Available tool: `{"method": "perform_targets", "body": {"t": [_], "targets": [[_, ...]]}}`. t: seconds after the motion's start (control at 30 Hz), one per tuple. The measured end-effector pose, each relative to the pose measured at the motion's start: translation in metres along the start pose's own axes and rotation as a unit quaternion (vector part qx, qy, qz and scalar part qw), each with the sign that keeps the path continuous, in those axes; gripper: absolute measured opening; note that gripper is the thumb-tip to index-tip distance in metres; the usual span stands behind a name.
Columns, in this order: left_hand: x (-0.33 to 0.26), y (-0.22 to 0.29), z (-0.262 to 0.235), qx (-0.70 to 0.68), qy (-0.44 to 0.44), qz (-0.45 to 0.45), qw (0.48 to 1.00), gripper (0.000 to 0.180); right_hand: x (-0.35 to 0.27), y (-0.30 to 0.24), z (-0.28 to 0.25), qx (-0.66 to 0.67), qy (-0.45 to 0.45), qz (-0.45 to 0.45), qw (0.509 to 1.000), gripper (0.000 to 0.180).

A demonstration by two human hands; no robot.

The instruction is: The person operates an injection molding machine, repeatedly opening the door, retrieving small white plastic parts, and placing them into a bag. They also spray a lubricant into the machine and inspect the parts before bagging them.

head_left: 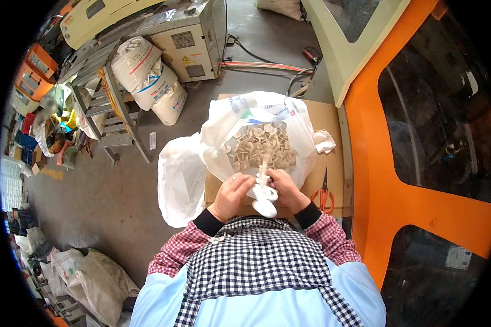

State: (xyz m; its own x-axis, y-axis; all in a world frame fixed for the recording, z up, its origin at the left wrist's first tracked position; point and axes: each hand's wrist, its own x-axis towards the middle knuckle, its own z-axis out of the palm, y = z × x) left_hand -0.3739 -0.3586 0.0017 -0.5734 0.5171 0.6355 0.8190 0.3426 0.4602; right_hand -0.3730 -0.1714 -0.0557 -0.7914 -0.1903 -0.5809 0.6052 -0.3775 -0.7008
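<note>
My left hand (232, 197) and my right hand (287, 189) meet just in front of my apron, fingers closed around a white plastic piece (265, 200). It has rounded, disc-like ends and a narrow cream stem that points away from me. My fingers hide part of it, so I cannot tell whether it is one piece or several joined ones. Directly beyond my hands, an open white bag (215, 158) holds a heap of small beige plastic parts (262, 144), some with flat round heads. To its left lies a second white bag (180, 180).
Orange-handled scissors (324, 197) lie on the cardboard (333, 158) to my right, with a crumpled white scrap (324, 141) farther back. An orange machine (373, 180) stands close on the right. Stacked sacks (153, 79) and a metal step frame (112, 117) are at the far left.
</note>
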Motion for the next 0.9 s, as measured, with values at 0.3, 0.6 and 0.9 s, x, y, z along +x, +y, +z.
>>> {"method": "perform_targets", "body": {"t": [0.3, 0.6, 0.9], "targets": [[-0.003, -0.016, 0.018, -0.4, 0.12, -0.413, 0.81, 0.005, 0.005, -0.029, 0.004, -0.374, 0.03, -0.309, 0.874, 0.039], [-0.008, -0.014, 0.021, -0.45, 0.015, -0.425, 0.785, 0.009, -0.033, -0.028, 0.02, -0.391, -0.046, -0.389, 0.833, 0.032], [-0.003, -0.012, -0.003, -0.441, -0.05, -0.457, 0.771, 0.013, -0.056, -0.042, 0.02, -0.482, -0.082, -0.447, 0.749, 0.014]]}}
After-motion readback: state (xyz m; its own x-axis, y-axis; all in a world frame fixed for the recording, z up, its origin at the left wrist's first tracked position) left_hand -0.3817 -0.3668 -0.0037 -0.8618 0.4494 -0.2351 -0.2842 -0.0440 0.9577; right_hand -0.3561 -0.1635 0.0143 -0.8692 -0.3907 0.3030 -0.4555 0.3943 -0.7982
